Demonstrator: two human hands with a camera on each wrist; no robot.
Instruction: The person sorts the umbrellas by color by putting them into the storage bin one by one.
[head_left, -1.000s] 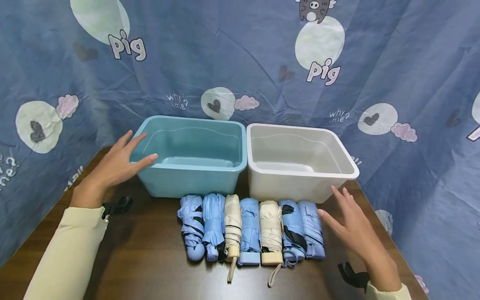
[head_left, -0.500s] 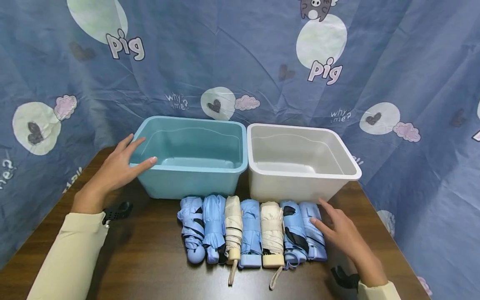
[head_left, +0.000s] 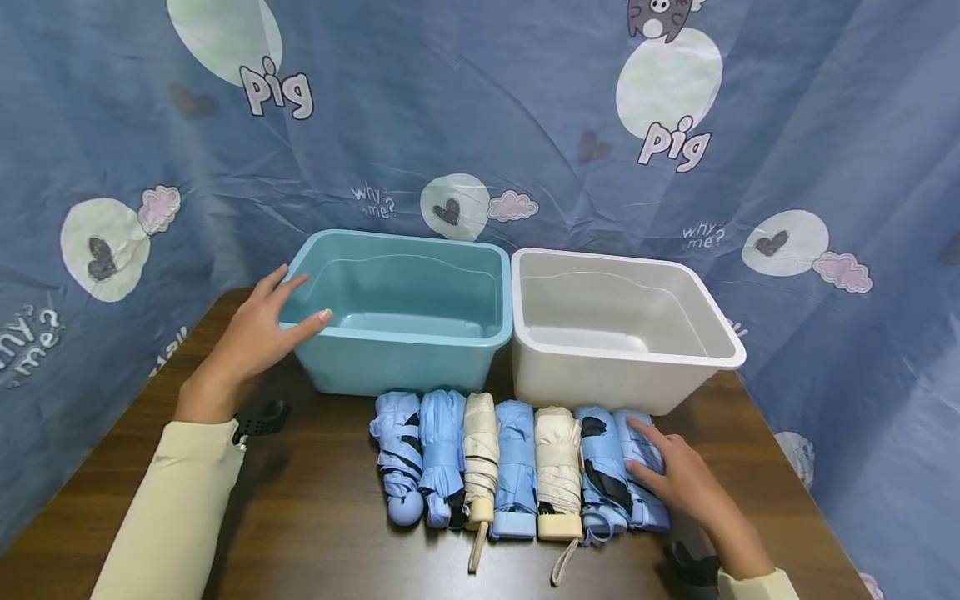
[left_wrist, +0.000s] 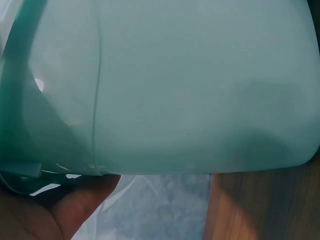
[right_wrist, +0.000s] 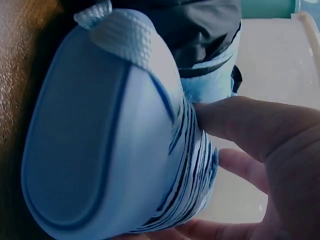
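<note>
At the right end of a row of several folded compact umbrellas, my right hand (head_left: 688, 479) holds a light blue folding umbrella (head_left: 649, 514). In the right wrist view its flat handle end (right_wrist: 75, 130) faces the camera, with my thumb (right_wrist: 230, 117) against the wrapped folds and fingers round the far side. My left hand (head_left: 255, 333) rests at the left rim of a teal plastic bin (head_left: 397, 367), fingers spread and relaxed. The left wrist view shows my thumb (left_wrist: 87, 205) close by the bin's wall (left_wrist: 200, 100).
A white bin (head_left: 592, 383) stands right beside the teal one. Other blue umbrellas (head_left: 515, 458) and cream umbrellas (head_left: 557, 458) lie side by side in front of both bins on the brown wooden table (head_left: 322, 517). A patterned blue cloth (head_left: 480, 100) hangs behind.
My right hand has moved left from beside the row onto the rightmost blue umbrella. The left hand stays at the teal bin. The head view has shifted slightly.
</note>
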